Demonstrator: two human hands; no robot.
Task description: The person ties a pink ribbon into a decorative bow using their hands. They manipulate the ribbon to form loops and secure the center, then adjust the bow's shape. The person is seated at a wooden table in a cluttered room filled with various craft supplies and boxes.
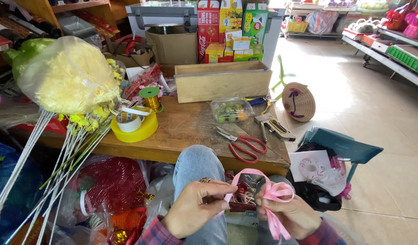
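I see the wooden tabletop (190, 131) far of my knees, red scissors (243, 146) and a stapler (274, 127) lying on it. Near me, my left hand (194, 213) and right hand (293, 215) each pinch the pink ribbon (270, 193), grip closed tight. Loops are formed, so the bow looks partly shaped; tails hang loose, seemingly untrimmed.

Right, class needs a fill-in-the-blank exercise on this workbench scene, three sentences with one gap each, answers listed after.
1. Both hands, the left hand and the right hand, work a thin ribbon coloured ____.
2. The red-handled scissors lie on the wooden ____.
3. The gold thread spool has a top coloured ____.

Missing words: pink; table; green.
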